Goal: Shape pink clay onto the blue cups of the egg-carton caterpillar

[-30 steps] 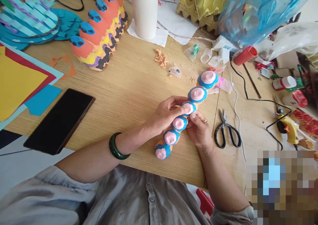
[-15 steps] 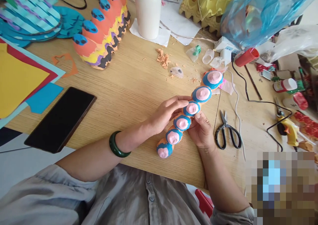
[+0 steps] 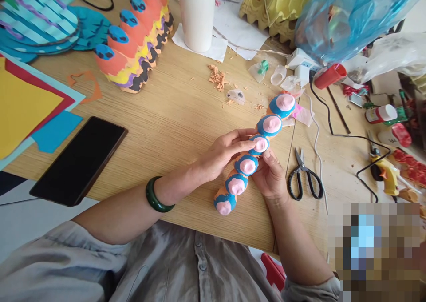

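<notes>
We are at a pale wood-grain counter (image 3: 179, 115) crowded with craft materials. At centre we log a strip of egg-carton cups (image 3: 246, 164): six domes painted orange, with blue rings and pink tips, running on a slant from 7 to 1 o'clock between both hands.

The left hand (image 3: 226, 153), a green jade bangle (image 3: 156, 194) on its wrist, has its fingers extended and nearly flat, lying across the strip at the third dome from the far end. The right hand (image 3: 271, 177) is curled against the strip from the 3 o'clock side, with its fingertips (image 3: 268, 156) bent around the edge. Together they have hold of it.

Around them we record a black smartphone (image 3: 78, 160) at 9 o'clock and black-handled scissors (image 3: 304, 180) at 3 o'clock. A yellow hot glue gun (image 3: 384, 173) sits farther out at 3 o'clock. A white bottle (image 3: 197, 15) stands at 12 o'clock, with a second painted egg-carton strip (image 3: 133, 40) at 11 o'clock. Orange paper shavings (image 3: 218, 77) lie at 12 o'clock.
</notes>
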The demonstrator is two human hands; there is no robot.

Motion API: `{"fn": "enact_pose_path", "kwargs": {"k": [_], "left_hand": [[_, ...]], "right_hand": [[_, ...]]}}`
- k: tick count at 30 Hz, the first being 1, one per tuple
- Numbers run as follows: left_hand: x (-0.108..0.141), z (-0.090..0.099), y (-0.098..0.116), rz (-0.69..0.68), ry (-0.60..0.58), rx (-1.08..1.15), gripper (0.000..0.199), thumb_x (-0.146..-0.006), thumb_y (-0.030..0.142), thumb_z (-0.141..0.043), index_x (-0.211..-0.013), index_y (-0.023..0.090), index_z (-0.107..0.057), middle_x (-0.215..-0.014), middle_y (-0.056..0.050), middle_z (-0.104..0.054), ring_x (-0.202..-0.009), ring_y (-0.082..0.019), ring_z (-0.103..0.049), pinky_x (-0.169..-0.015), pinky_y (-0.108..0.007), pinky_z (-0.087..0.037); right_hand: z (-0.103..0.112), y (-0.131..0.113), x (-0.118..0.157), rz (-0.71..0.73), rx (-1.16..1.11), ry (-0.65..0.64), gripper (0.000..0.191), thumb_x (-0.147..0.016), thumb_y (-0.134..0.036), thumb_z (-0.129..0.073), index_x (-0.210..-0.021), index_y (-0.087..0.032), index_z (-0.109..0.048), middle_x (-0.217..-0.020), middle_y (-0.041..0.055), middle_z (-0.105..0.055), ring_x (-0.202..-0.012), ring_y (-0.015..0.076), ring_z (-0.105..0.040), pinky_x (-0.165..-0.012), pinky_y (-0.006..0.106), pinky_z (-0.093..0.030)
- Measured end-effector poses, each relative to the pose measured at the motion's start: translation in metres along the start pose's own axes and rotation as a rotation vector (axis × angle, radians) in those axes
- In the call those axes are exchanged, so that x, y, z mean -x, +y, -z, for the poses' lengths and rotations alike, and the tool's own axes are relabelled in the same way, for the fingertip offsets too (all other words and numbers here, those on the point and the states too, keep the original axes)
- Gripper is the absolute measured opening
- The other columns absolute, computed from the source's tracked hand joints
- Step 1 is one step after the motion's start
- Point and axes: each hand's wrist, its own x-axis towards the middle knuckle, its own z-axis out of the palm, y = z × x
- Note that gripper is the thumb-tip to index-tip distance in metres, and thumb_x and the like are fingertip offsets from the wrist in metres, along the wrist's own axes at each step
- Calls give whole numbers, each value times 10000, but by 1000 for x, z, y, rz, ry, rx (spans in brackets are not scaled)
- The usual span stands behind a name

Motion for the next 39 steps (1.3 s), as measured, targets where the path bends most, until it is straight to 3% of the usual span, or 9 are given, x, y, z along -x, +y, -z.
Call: {"fn": "enact_pose_path", "kwargs": {"k": [4,14,23,29,33,39], "left_hand": [[0,-1,-1,-76,23,-97,502,-779,376,-942,-1195,169,-752,-1157,-79,-791,-1098,-220,-742,-914,-312,-573],[-5,9,-9,-157,-46,-175,633,-744,397,-972,-1277,170,-715,-1283,-117,-775,-1056,-221,-771,-901,-321,-603],[-2,5,-6,-198,-15,-248,631,-749,426,-966,-1252,147,-708,-1273,-124,-785,-1065,-231,-781,-896,-309,-625],[-1,5,-1,-169,-58,-213,578,-791,401,-936,-1268,159,-717,-1284,-115,-779,-1056,-217,-773,-892,-308,-614],[-1,3,1,-103,30,-162,546,-762,460,-953,-1178,169,-749,-1151,-88,-798,-1061,-219,-751,-894,-312,-590],[-1,-1,3,7,64,22,449,-733,378,-936,-1091,167,-765,-986,-31,-776,-962,-176,-727,-853,-281,-570]], "right_hand": [[1,1,1,-8,16,-15,311,-760,-548,-913,-887,-309,-761,-804,-40,-776,-684,190,-684,-809,398,-652],[-2,0,0,-27,-109,-20,352,-682,-526,-997,-863,-286,-814,-778,-60,-781,-652,134,-664,-642,287,-615],[-1,0,0,-17,-66,-35,325,-704,-518,-988,-864,-296,-814,-823,-50,-799,-674,148,-676,-705,319,-650],[1,0,0,4,-47,-44,327,-712,-531,-987,-879,-300,-826,-791,-53,-790,-660,138,-670,-652,290,-617],[0,1,1,-9,-17,-48,333,-680,-514,-1016,-871,-295,-853,-753,-56,-791,-625,115,-664,-606,253,-599],[-4,0,3,-6,-6,-50,299,-670,-496,-1021,-838,-305,-862,-754,-51,-815,-599,131,-685,-632,304,-649]]}}
